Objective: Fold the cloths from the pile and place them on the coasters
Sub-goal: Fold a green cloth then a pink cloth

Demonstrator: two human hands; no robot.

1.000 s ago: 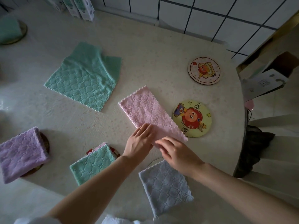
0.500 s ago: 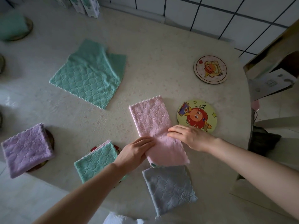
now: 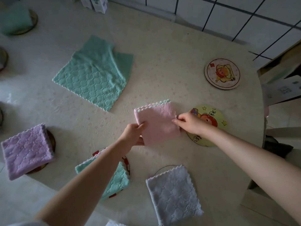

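A pink cloth (image 3: 158, 121), folded into a small square, lies mid-table between my hands. My left hand (image 3: 134, 133) grips its near left edge, and my right hand (image 3: 189, 122) pinches its right edge. Just right of it lies a yellow cartoon coaster (image 3: 216, 118), partly under my right hand. A bare pink-rimmed coaster (image 3: 222, 73) sits farther back right. An unfolded green cloth (image 3: 94, 79) lies spread at the back left. Folded cloths sit on other coasters: lilac (image 3: 26, 150), green (image 3: 118, 178) and grey-blue (image 3: 174, 193).
The round table (image 3: 162, 46) ends at a curved edge on the right, beside a tiled wall (image 3: 228, 12). Boxes (image 3: 97, 4) stand at the back. A folded green cloth on a coaster (image 3: 16, 18) sits far left. A chair with dark fabric (image 3: 276, 145) is at the right.
The long pink strip has been folded in half into a small square. My left hand now grips its left edge and my right hand pinches its right edge.
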